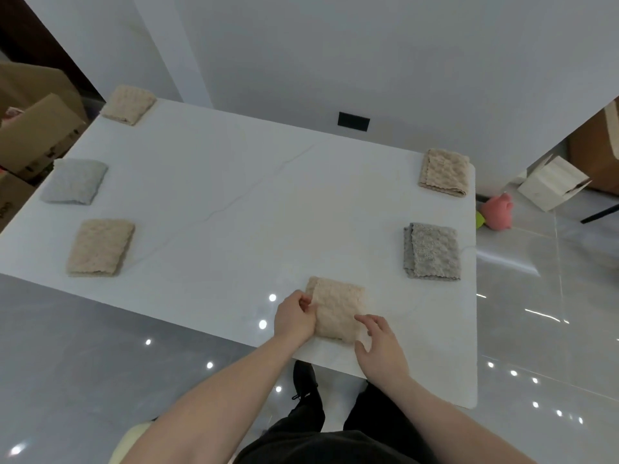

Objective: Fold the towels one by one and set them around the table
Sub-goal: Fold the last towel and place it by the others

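At the near edge of the white tabletop [234, 195] lies a folded beige towel [338, 308]. The left hand [294, 318] pinches its left edge in a curled grip. The right hand [380, 349] rests relaxed, fingertips on its near right corner.

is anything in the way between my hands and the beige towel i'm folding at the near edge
Nothing visible. The left hand already pinches the left edge of the beige towel, and the right hand rests its fingers on the near right corner. The other five folded towels lie apart along the table sides.
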A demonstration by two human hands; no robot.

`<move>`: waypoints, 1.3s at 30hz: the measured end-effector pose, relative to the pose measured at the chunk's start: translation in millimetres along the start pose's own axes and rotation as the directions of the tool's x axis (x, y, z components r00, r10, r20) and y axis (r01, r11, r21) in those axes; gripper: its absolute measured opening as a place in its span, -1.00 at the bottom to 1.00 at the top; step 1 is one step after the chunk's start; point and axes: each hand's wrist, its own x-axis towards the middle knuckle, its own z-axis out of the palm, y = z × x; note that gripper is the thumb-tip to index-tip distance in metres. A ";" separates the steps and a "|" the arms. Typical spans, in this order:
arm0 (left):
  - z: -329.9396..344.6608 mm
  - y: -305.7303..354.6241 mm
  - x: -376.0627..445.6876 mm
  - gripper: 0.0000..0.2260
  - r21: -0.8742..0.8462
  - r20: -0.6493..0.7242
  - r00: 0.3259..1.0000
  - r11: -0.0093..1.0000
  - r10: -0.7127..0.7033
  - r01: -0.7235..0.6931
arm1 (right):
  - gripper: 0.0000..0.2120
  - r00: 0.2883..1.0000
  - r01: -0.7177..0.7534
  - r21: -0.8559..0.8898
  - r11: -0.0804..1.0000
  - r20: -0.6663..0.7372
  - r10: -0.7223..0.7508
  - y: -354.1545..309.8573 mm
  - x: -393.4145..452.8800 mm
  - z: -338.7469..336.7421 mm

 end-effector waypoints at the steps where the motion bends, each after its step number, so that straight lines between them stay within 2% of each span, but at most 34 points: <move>1: -1.1 -3.7 0.6 -0.90 0.046 -0.006 1.000 0.998 0.031 -0.030 | -0.46 0.997 0.076 -0.089 0.993 0.031 -0.074 2.8 -1.6 2.1; 3: -6.5 -12.4 -1.0 -0.81 0.218 -0.019 0.977 0.955 0.211 -0.202 | -0.37 0.973 0.207 -0.246 0.947 0.154 -0.172 7.0 -4.4 8.4; 4: -9.4 -16.3 -2.9 -0.75 0.307 0.015 0.938 0.891 0.346 -0.334 | -0.33 0.957 0.254 -0.305 0.918 0.219 -0.192 8.4 -5.4 12.0; 6: -13.4 -26.3 -8.3 -0.56 0.409 0.225 0.827 0.720 0.515 -0.560 | -0.25 0.931 0.293 -0.393 0.871 0.323 -0.168 9.7 -8.1 18.4; 7: -14.3 -31.5 -12.2 -0.46 0.441 0.358 0.784 0.648 0.507 -0.620 | -0.22 0.922 0.297 -0.426 0.855 0.360 -0.141 10.3 -9.1 21.0; 8: -14.2 -37.7 -15.3 -0.37 0.482 0.476 0.764 0.598 0.435 -0.641 | -0.20 0.915 0.295 -0.452 0.842 0.388 -0.112 10.0 -9.6 22.8; 10: -12.4 -47.4 -18.6 -0.24 0.574 0.595 0.765 0.535 0.247 -0.620 | -0.17 0.906 0.281 -0.493 0.823 0.419 -0.058 7.8 -6.9 24.6; 13: -6.9 -44.3 -18.8 -0.17 0.662 0.603 0.790 0.482 0.113 -0.574 | -0.12 0.898 0.260 -0.514 0.817 0.440 -0.009 3.9 3.1 27.3; 16: 1.6 -37.4 -23.4 -0.10 0.683 0.584 0.807 0.486 0.084 -0.545 | -0.09 0.887 0.242 -0.499 0.832 0.462 0.018 2.5 7.8 28.3; 21: -5.9 -25.7 -31.9 -0.05 0.633 0.601 0.797 0.578 0.051 -0.514 | -0.08 0.861 0.280 -0.476 0.834 0.508 0.001 6.6 2.3 16.0; 23: -17.8 -19.3 -33.8 -0.09 0.605 0.550 0.830 0.641 0.093 -0.473 | -0.10 0.880 0.235 -0.450 0.862 0.476 0.008 2.7 1.4 9.2; 26: -46.6 -11.7 -36.8 -0.24 0.512 0.342 0.924 0.792 0.169 -0.334 | -0.17 0.945 0.133 -0.359 0.924 0.326 -0.010 -20.4 7.5 5.2; 29: -92.1 -17.4 -35.3 -0.36 0.417 0.093 0.979 0.885 0.183 -0.206 | -0.22 0.944 0.194 -0.285 0.939 0.314 -0.099 -57.0 26.6 0.5; 34: -190.2 -59.6 -23.8 -0.39 0.337 -0.237 0.966 0.941 0.104 -0.018 | -0.26 0.884 0.378 -0.173 0.909 0.360 -0.299 -146.9 55.0 1.3; 39: -284.6 -105.3 14.2 -0.42 0.259 -0.365 0.927 0.948 -0.079 0.183 | -0.28 0.839 0.449 -0.036 0.893 0.359 -0.408 -234.5 77.4 32.0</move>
